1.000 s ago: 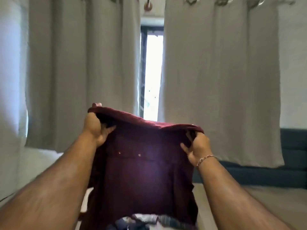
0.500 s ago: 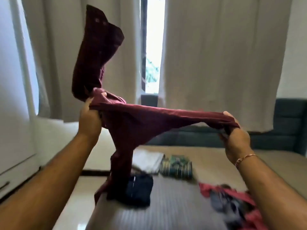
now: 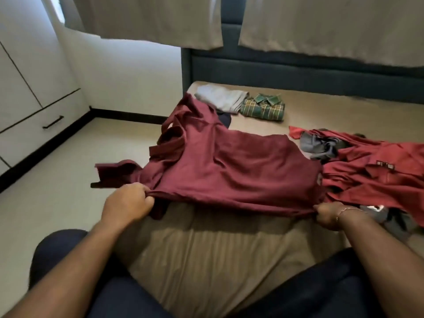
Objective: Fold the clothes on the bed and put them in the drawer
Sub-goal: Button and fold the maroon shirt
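Observation:
A maroon shirt (image 3: 231, 166) lies spread over the tan bed (image 3: 206, 253), its sleeves hanging off the left edge. My left hand (image 3: 128, 203) grips its near left corner. My right hand (image 3: 330, 215) pinches its near right corner. A folded green plaid shirt (image 3: 262, 107) and a folded grey garment (image 3: 220, 99) lie at the far end of the bed. A dark folded piece (image 3: 226, 119) peeks out behind the maroon shirt. A heap of red and grey clothes (image 3: 371, 166) lies to the right. A white drawer (image 3: 34, 131) with a black handle sits in the wardrobe on the left.
A dark teal headboard (image 3: 298, 74) stands at the far end under beige curtains (image 3: 321, 21). Pale floor (image 3: 57, 184) runs between bed and wardrobe. My knees in dark trousers (image 3: 59, 255) rest on the near end of the bed.
The maroon shirt, held up in the air before, has come down flat onto the bed. Both hands lowered with it, and my view tilted down from the curtains to the bed.

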The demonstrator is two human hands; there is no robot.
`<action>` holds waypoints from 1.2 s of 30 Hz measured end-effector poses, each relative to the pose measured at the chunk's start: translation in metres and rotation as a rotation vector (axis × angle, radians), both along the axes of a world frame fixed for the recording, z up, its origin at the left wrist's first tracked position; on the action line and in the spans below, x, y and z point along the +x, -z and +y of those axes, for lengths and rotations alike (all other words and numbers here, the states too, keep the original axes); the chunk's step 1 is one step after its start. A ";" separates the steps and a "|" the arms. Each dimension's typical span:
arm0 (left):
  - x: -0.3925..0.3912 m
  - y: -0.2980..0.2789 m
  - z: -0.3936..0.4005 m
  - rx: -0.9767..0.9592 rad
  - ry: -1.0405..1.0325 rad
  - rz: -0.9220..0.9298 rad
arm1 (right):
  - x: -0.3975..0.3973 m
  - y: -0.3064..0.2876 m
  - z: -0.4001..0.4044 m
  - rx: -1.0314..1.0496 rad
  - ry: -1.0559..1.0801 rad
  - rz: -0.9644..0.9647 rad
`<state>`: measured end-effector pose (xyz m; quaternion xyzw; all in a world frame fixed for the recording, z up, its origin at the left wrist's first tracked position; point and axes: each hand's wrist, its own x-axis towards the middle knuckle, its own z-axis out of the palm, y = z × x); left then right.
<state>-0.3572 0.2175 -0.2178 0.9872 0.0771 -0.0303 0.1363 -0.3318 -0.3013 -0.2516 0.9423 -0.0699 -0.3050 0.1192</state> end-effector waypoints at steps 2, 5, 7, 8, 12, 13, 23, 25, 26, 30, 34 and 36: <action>-0.005 -0.007 0.015 0.070 0.118 0.208 | -0.005 -0.010 0.012 -0.051 -0.075 0.117; -0.010 -0.027 0.037 -0.043 0.314 0.550 | -0.009 -0.051 0.046 -0.140 -0.110 0.242; -0.007 -0.043 0.038 -0.133 0.327 0.409 | -0.007 -0.070 0.069 -0.132 -0.218 0.070; 0.004 -0.044 0.030 -0.142 0.314 0.240 | -0.003 -0.072 0.084 -0.056 -0.259 -0.103; 0.047 -0.022 -0.054 -0.150 0.525 -0.212 | 0.009 -0.036 0.178 0.450 -0.268 -0.545; 0.057 -0.002 -0.075 -0.161 0.621 -0.132 | 0.011 -0.024 0.206 0.542 -0.265 -0.566; 0.105 0.099 -0.033 0.043 0.079 0.011 | 0.032 0.099 0.191 0.348 -0.168 -0.566; 0.111 0.100 -0.001 0.071 -0.115 0.035 | 0.038 0.097 0.164 0.288 -0.070 -0.601; 0.111 0.098 0.013 0.012 -0.217 0.078 | 0.039 0.096 0.153 0.249 -0.022 -0.607; 0.108 0.090 0.023 -0.100 -0.345 -0.067 | 0.047 0.087 0.150 0.231 0.170 -0.650; 0.112 0.082 -0.069 -0.048 0.305 -0.280 | 0.053 0.085 0.221 0.380 -0.173 -0.787; 0.108 0.096 -0.110 0.028 0.477 -0.054 | 0.053 0.089 0.241 0.417 -0.219 -0.658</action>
